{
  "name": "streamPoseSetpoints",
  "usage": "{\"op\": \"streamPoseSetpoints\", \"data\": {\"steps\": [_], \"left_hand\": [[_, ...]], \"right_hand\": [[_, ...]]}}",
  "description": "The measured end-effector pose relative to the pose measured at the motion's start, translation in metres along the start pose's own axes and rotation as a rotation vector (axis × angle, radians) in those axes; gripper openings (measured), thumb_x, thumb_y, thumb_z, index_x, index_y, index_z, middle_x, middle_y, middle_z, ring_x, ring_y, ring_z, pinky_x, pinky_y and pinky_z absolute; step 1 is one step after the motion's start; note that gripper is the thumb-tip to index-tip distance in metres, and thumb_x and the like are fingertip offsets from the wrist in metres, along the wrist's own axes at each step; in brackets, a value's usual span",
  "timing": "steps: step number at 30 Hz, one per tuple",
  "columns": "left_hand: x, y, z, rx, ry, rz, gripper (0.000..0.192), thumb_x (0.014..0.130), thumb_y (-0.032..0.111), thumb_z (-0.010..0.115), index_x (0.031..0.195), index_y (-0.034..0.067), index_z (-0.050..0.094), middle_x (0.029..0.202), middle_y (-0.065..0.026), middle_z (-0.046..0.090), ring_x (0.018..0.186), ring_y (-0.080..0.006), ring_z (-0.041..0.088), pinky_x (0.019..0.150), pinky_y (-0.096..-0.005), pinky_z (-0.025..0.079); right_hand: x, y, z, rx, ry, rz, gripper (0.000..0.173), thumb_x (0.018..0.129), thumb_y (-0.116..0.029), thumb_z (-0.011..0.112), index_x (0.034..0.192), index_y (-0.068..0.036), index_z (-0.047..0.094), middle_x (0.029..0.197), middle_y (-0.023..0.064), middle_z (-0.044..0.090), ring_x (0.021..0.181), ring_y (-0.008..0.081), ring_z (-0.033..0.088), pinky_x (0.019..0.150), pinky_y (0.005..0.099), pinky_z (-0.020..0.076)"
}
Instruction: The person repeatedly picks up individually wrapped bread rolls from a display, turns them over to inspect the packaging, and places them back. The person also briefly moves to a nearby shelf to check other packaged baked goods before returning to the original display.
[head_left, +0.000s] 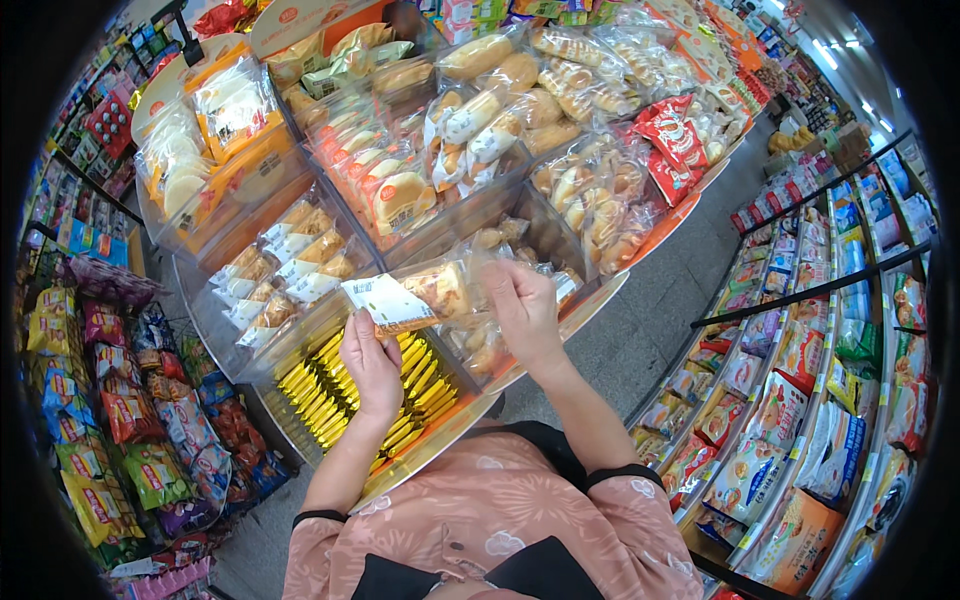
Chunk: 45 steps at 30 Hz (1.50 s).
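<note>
Both my hands hold one bread pastry in a clear and white wrapper (431, 294) above the display bin. My left hand (373, 367) pinches the white printed end between thumb and fingers. At the other end, my right hand (521, 304) grips the clear film. Below my left hand lie rows of small yellow-wrapped snacks (322, 390) in a compartment. Similar wrapped pastries (289, 262) lie in the compartment to the left. Small bagged breads (484, 349) sit partly hidden under my right hand.
Clear plastic dividers (450, 217) split the bin. Farther back are round flat breads (401, 199), bagged rolls (600, 199) and red snack bags (671, 146). Shelves of packaged food (765, 427) stand on the right, across a grey floor (637, 315). Racks of snack bags (127, 405) stand on the left.
</note>
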<state>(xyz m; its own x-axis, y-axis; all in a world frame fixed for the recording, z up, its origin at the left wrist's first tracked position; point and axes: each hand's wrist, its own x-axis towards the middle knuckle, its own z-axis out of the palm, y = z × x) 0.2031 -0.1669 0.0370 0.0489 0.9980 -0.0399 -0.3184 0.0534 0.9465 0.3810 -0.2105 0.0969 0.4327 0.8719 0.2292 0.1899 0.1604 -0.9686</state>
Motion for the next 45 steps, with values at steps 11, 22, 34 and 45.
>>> {"op": "streamPoseSetpoints", "data": {"steps": [11,22,34,45], "left_hand": [[-0.005,0.010,-0.002,0.115,-0.087,0.104,0.031,0.107,0.029,0.046,0.091,0.006,0.060,0.061,0.0081,0.048,0.046,0.0009,0.037,0.041,-0.0181,0.027],[-0.006,-0.007,-0.013,0.101,-0.155,0.060,0.033,0.108,0.029,0.042,0.094,0.005,0.060,0.068,0.0050,0.054,0.049,-0.0018,0.041,0.043,-0.0205,0.030],[0.008,0.002,-0.025,0.343,-0.146,0.246,0.052,0.108,0.034,0.040,0.073,0.000,0.058,0.059,0.0028,0.048,0.055,-0.0091,0.039,0.053,-0.0288,0.031],[0.001,0.006,-0.021,0.444,-0.130,0.351,0.048,0.107,0.029,0.042,0.082,-0.004,0.065,0.059,-0.0004,0.050,0.055,-0.0092,0.041,0.051,-0.0298,0.031]], "right_hand": [[0.019,-0.005,-0.022,-0.830,0.287,-0.699,0.044,0.086,-0.028,0.076,0.062,-0.008,0.044,0.054,0.0098,0.045,0.047,0.0312,0.050,0.046,0.0400,0.0376],[0.028,-0.001,-0.025,0.104,-0.218,0.037,0.025,0.097,-0.019,0.065,0.081,-0.007,0.050,0.069,-0.0058,0.046,0.064,0.0019,0.045,0.054,0.0218,0.0346],[0.012,-0.003,-0.015,0.133,-0.167,-0.182,0.015,0.099,-0.003,0.057,0.086,-0.005,0.050,0.070,-0.0040,0.049,0.060,0.0017,0.042,0.054,0.0193,0.0345],[0.023,-0.012,-0.026,0.392,-0.403,0.221,0.020,0.101,-0.020,0.060,0.086,-0.007,0.053,0.071,-0.0063,0.047,0.064,0.0005,0.041,0.054,0.0200,0.0334]]}}
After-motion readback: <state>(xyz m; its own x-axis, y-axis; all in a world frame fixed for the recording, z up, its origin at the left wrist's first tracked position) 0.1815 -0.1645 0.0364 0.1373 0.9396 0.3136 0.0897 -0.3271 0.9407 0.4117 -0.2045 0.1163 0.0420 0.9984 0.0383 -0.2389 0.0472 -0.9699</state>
